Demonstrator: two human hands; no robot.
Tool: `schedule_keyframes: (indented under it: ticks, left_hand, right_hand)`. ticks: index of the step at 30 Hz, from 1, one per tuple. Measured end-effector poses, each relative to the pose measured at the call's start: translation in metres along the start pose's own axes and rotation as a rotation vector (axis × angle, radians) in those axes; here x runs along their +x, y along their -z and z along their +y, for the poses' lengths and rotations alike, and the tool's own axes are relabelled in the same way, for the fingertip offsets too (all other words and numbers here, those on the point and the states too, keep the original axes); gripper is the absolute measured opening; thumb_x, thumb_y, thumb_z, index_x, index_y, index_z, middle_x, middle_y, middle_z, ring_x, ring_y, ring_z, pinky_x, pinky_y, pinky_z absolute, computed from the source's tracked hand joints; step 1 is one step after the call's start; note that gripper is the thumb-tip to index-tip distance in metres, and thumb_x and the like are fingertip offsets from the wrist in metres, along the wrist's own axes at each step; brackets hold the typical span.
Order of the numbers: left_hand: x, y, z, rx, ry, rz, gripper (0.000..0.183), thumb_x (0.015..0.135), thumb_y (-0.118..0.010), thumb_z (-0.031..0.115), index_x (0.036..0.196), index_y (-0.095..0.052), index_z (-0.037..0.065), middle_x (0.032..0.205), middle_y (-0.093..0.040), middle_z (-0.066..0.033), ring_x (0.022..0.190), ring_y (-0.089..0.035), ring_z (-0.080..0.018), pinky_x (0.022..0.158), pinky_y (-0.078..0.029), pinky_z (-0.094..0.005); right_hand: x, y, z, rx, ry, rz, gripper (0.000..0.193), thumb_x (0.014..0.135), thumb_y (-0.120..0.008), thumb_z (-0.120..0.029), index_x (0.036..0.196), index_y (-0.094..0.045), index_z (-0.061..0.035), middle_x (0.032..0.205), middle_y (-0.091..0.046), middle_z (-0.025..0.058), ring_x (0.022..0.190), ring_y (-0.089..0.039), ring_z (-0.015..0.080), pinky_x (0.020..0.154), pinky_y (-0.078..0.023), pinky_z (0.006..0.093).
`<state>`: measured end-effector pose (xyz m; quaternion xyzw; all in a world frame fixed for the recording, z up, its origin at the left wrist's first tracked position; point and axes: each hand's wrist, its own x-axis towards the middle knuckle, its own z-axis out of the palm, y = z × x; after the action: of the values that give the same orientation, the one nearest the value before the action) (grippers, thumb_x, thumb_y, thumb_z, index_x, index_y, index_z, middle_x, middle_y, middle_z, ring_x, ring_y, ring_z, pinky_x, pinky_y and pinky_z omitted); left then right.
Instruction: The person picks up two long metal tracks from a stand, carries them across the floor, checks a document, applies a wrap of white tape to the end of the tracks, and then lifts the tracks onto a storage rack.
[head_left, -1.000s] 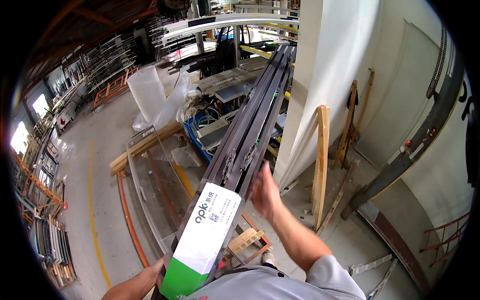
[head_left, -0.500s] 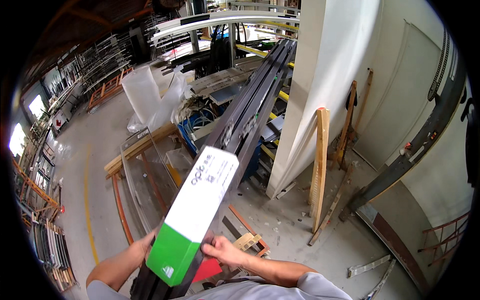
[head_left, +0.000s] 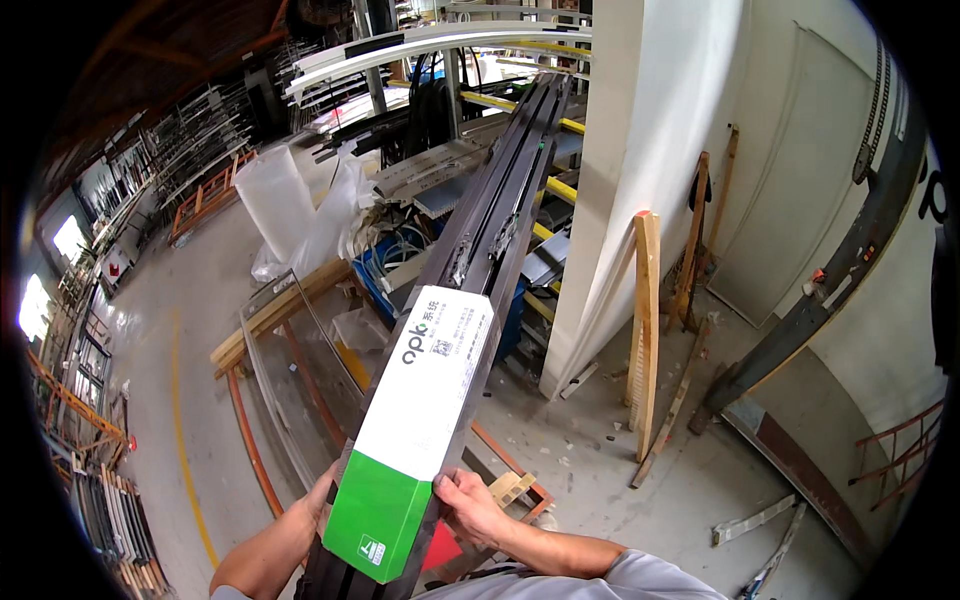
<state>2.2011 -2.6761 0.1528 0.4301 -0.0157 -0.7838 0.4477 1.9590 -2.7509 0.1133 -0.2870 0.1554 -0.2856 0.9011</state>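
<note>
A person holds a long bundle of dark metal rails [head_left: 500,220] with both hands. The rails start low, close to the person's body, and stretch far up and away toward the shelves at the back. A long box [head_left: 415,430], white with a green end, lies on top of the rails at the near end. The right hand [head_left: 470,505] is on the right side of the rails, just beside the green end of the box. Its fingers are curled and it grips the edge of the rails, and the forearm comes in from the lower right with a grey sleeve. The left hand [head_left: 322,500] is on the left side of the rails, partly hidden behind the box. Its fingers are pressed against the rails, but you cannot tell if they wrap around them. Under the rails is a grey floor [head_left: 600,470] with wooden boards [head_left: 647,330] leaning on a white pillar [head_left: 650,150].
</note>
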Motion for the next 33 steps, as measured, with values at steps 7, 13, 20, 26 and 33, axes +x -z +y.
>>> schedule_keyframes:
  ticks: [7,13,20,26,33]
  left_hand:
    - [-0.008,-0.007,-0.022,-0.09,-0.033,0.082,0.062,0.1,-0.053,0.052,0.145,-0.052,0.008,0.134,-0.063,-0.0149,0.112,-0.067,-0.0278,0.094,-0.058,-0.0441]
    - [0.007,-0.01,-0.038,-0.063,-0.032,0.094,0.062,0.1,-0.053,0.052,0.145,-0.052,0.008,0.134,-0.063,-0.0148,0.112,-0.068,-0.0273,0.093,-0.058,-0.0435]
    - [0.001,-0.004,-0.041,-0.073,-0.073,0.101,0.063,0.1,-0.053,0.052,0.144,-0.052,0.008,0.134,-0.063,-0.0148,0.111,-0.068,-0.0268,0.092,-0.059,-0.0428]
    - [0.0,-0.003,-0.036,-0.032,-0.103,0.071,0.063,0.1,-0.053,0.053,0.144,-0.053,0.008,0.133,-0.063,-0.0148,0.111,-0.068,-0.0264,0.091,-0.059,-0.0422]
    - [0.023,-0.008,-0.003,0.02,-0.114,0.004,0.063,0.1,-0.053,0.053,0.144,-0.053,0.007,0.133,-0.063,-0.0147,0.111,-0.068,-0.0259,0.09,-0.06,-0.0416]
  right_hand:
    - [0.042,0.041,-0.028,0.049,-0.099,0.159,0.107,0.087,-0.02,-0.088,0.159,-0.025,-0.0095,0.162,-0.032,0.0126,0.147,-0.032,0.0309,0.118,-0.031,0.052]
    - [0.092,0.081,-0.028,1.001,-0.015,-0.439,0.08,0.098,-0.036,-0.069,0.151,-0.045,-0.0094,0.149,-0.052,0.0142,0.132,-0.052,0.0366,0.114,-0.038,0.051]
    - [0.08,0.049,-0.05,0.852,0.004,-0.288,0.076,0.099,-0.037,-0.067,0.146,-0.05,-0.0081,0.141,-0.059,0.0109,0.125,-0.057,0.0317,0.109,-0.045,0.0477]
    - [0.073,0.026,-0.072,1.006,0.035,-0.454,0.075,0.1,-0.037,-0.065,0.147,-0.049,-0.0072,0.144,-0.057,0.0122,0.126,-0.057,0.0332,0.11,-0.044,0.0477]
    - [0.091,0.034,-0.084,0.909,0.125,-0.405,0.071,0.1,-0.038,-0.062,0.146,-0.05,-0.0088,0.143,-0.057,0.0131,0.124,-0.059,0.0336,0.109,-0.045,0.0476]
